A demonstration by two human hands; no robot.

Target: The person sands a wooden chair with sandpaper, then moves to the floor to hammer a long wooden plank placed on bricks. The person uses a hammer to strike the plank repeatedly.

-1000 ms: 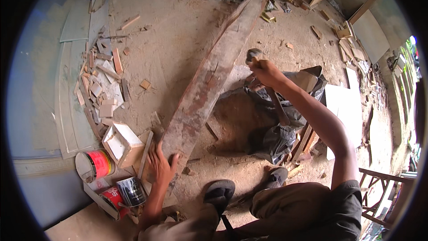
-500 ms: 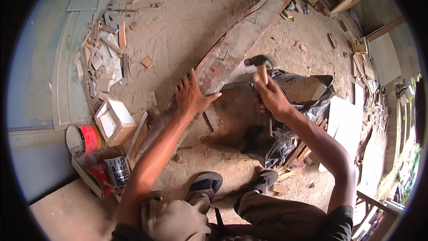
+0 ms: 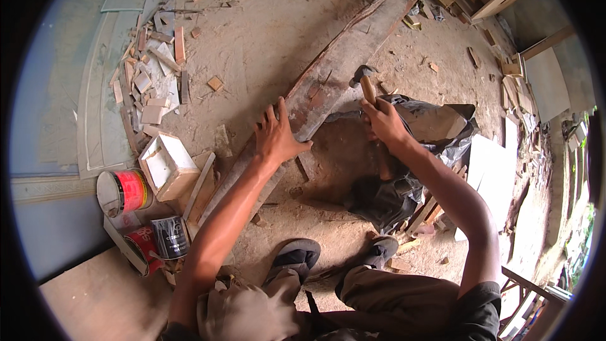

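A long weathered wooden plank (image 3: 346, 49) runs slantwise from the far right toward my left side. My left hand (image 3: 275, 137) spans it, fingers over the far edge and thumb by the near edge. My right hand (image 3: 384, 121) grips a claw hammer (image 3: 368, 89) by its wooden handle, the head up and close to the plank's near edge. A thin bent nail (image 3: 327, 77) seems to stick out of the plank beyond my left hand, and another (image 3: 368, 28) farther up.
A black plastic bag (image 3: 385, 202) lies crumpled below my right hand. To the left are paint cans (image 3: 131, 191), a small wooden box (image 3: 165, 165) and scattered wood offcuts (image 3: 151, 112). A white board (image 3: 485, 177) lies at right. My sandalled feet (image 3: 298, 255) are near the plank.
The hammer has shifted slightly left and up, its head now nearer the plank's edge. My left hand keeps its place on the plank. The whole view has shifted a little.
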